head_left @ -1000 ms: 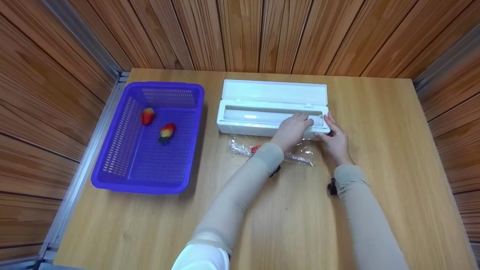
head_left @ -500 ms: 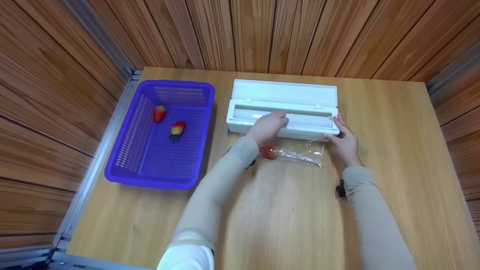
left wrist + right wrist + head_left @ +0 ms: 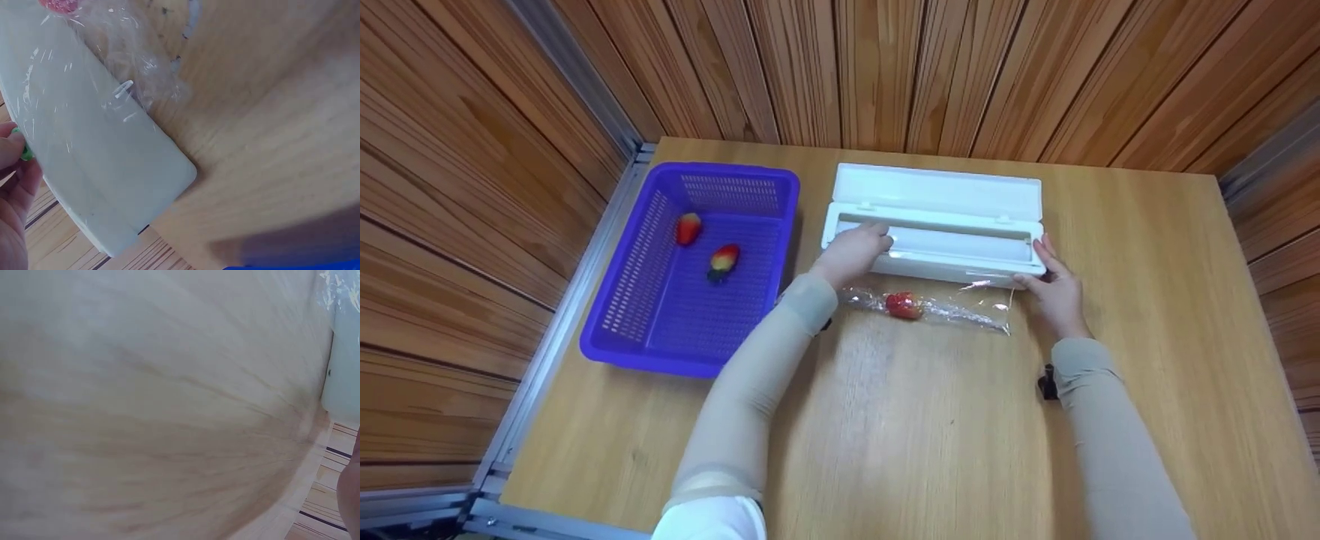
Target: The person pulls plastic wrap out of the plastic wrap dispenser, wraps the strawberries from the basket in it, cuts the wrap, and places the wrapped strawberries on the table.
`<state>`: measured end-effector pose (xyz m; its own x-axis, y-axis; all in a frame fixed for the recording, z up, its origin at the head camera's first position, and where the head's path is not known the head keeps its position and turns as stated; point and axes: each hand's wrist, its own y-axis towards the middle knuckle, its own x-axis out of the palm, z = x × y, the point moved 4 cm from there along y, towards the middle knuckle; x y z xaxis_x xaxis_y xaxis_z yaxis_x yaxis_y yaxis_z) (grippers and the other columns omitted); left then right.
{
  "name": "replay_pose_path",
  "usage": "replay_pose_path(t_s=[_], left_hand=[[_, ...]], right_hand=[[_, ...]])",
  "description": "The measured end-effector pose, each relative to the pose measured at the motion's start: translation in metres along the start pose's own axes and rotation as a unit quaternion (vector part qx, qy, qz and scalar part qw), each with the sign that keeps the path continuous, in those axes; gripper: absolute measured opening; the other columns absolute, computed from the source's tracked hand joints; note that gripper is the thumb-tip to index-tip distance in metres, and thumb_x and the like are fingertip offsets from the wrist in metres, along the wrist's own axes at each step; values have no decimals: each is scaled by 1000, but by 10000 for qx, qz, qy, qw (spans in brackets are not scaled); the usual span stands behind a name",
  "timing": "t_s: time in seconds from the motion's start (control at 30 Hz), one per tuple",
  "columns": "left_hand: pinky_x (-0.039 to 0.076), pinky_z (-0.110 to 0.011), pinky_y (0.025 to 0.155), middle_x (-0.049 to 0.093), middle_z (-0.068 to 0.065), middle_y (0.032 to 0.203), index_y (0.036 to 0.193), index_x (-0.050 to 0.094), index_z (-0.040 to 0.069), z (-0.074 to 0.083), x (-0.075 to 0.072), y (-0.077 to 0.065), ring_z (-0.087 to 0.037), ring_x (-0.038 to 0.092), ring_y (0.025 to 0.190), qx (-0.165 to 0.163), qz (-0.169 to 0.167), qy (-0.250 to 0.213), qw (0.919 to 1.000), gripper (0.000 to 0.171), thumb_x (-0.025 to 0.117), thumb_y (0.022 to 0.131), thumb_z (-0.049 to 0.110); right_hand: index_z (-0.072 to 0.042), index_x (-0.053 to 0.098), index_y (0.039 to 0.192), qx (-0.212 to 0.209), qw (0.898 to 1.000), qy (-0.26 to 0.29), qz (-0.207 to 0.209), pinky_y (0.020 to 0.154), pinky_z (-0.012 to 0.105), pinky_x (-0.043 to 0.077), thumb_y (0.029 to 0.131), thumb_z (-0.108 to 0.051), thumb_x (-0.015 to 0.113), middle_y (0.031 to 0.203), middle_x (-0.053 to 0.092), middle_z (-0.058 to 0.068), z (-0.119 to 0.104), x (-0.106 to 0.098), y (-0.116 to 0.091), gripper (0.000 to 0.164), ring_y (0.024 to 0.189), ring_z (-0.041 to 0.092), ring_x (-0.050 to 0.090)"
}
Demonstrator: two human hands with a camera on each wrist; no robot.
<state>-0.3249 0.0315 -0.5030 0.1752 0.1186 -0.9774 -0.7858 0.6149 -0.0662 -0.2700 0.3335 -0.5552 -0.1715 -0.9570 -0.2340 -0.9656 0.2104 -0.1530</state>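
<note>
A white cling film dispenser (image 3: 960, 262) stands on the table with its lid (image 3: 937, 191) tipped back and a white roll (image 3: 952, 244) inside. My left hand (image 3: 851, 255) is at the dispenser's left end, pinching a small green slider (image 3: 26, 151) between thumb and fingers at the box's edge. My right hand (image 3: 1061, 300) grips the right end, thumb low on the front and fingers around the corner. In front of the box lies a red strawberry (image 3: 903, 305) under clear cling film (image 3: 960, 311), which spreads along the front and shows over the white wall in the left wrist view.
A purple basket (image 3: 660, 360) stands at the left, holding two strawberries (image 3: 688, 229), one with green leaves showing. Wood-plank walls (image 3: 877, 75) rise behind and beside the table (image 3: 900, 450). A metal rail (image 3: 532, 360) runs along the left edge.
My left hand has slid leftward along the dispenser, from near its right end to its left end, uncovering the wrapped strawberry. The right hand keeps its grip; the head view has shifted slightly.
</note>
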Motion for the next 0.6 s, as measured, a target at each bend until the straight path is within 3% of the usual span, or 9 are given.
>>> replay_pose_path(t_s=[0.1,0.13,0.3,0.47,0.6], left_hand=[[35,-35,102,44,-6,133,122,50,14,-6,-2,-7,-22,42,123,17,-61,-34,10000,31,42,91,15],[35,-35,102,45,-7,133,120,52,14,-7,-3,-9,-23,42,123,162,-35,167,9997,30,43,91,12],[35,-37,102,44,-8,134,120,52,12,-24,-8,-18,-25,41,124,19,-122,424,9990,31,41,91,10],[46,-37,89,53,-8,123,110,58,12,-38,-14,-27,-25,52,111,-90,98,1023,9947,28,45,87,3],[50,-35,80,58,-8,113,104,60,11,-41,-16,-30,-24,56,98,-139,221,1134,9932,26,44,86,1]], right_hand=[[-23,35,132,-15,9999,124,-91,108,19,19,72,-14,67,145,16,-15,1,6,-1,68,135,5,13],[-22,35,132,-26,9998,178,-117,108,19,19,72,-14,67,145,17,-15,2,7,-1,69,135,6,13],[-17,35,132,-153,9993,321,-69,107,17,20,71,-11,68,145,19,-12,7,6,3,70,135,7,14],[-16,37,131,-234,9992,294,97,105,14,22,70,-9,69,145,20,-11,10,-2,7,70,135,7,17],[-19,36,131,-63,9980,627,24,107,15,19,69,-8,70,145,19,-14,13,-1,8,71,135,5,15]])
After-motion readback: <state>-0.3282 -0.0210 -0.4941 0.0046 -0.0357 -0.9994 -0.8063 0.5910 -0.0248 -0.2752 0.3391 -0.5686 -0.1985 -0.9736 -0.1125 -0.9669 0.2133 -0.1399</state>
